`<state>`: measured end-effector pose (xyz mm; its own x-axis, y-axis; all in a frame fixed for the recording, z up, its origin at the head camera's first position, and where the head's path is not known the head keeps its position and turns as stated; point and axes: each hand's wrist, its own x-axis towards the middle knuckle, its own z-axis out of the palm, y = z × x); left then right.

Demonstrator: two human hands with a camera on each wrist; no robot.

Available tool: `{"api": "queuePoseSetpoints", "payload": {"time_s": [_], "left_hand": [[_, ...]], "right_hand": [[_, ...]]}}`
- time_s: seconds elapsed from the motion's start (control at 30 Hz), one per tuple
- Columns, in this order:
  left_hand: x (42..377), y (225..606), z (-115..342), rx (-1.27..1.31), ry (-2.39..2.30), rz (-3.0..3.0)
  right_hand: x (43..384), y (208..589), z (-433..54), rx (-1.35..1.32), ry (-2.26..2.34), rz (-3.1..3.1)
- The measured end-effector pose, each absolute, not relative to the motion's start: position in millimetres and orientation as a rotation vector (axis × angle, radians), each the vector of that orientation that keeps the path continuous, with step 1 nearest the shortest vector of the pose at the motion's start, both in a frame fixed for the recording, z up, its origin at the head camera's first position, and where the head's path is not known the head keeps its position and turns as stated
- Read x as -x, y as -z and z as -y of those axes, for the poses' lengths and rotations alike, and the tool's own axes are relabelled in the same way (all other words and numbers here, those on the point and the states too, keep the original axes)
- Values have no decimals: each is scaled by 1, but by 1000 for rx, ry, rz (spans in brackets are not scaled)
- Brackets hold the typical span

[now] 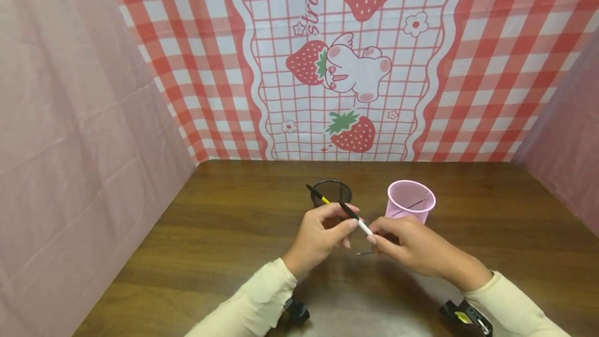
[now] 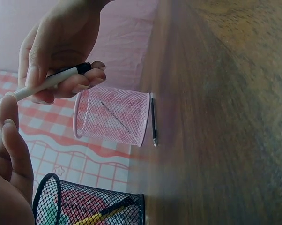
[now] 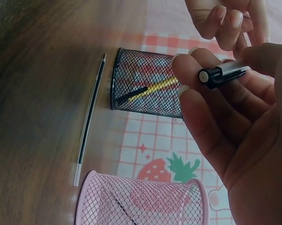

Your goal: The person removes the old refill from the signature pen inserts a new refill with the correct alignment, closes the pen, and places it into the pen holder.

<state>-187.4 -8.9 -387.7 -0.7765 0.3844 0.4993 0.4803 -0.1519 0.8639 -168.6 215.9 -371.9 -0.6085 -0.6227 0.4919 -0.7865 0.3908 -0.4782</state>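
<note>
Both hands meet on a white pen (image 1: 365,228) with black ends, held slantwise above the table. My left hand (image 1: 318,230) pinches it near the black front part. My right hand (image 1: 412,246) grips the white barrel between thumb and fingers. In the right wrist view, the pen's rear end (image 3: 210,77), black with a clip, rests across the right hand's fingers. On the table below lies a thin ink refill (image 3: 90,117), clear with dark ink; in the head view the right hand mostly hides it.
Behind the left hand stands a black mesh cup (image 1: 332,183) holding a yellow and black pen (image 3: 155,87). A pink mesh cup (image 1: 412,207) with a thin dark refill (image 2: 115,117) in it stands behind the right hand. A checked strawberry cloth (image 1: 346,66) hangs at the table's back edge.
</note>
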Motion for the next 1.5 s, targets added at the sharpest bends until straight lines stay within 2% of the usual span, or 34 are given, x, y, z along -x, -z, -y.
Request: {"api": "queuePoseSetpoints", "payload": {"time_s": [0.53,0.8,1.5], "left_hand": [[188,386,12,1052,2054,2010],[190,384,14,1018,2035,1979],[197,383,21,950,2063,1940]], "right_hand": [[168,372,-218,-1193,-976,2469],[169,369,-222,-1102,-904,2564],[174,369,-227,-1067,-875,2540]]}}
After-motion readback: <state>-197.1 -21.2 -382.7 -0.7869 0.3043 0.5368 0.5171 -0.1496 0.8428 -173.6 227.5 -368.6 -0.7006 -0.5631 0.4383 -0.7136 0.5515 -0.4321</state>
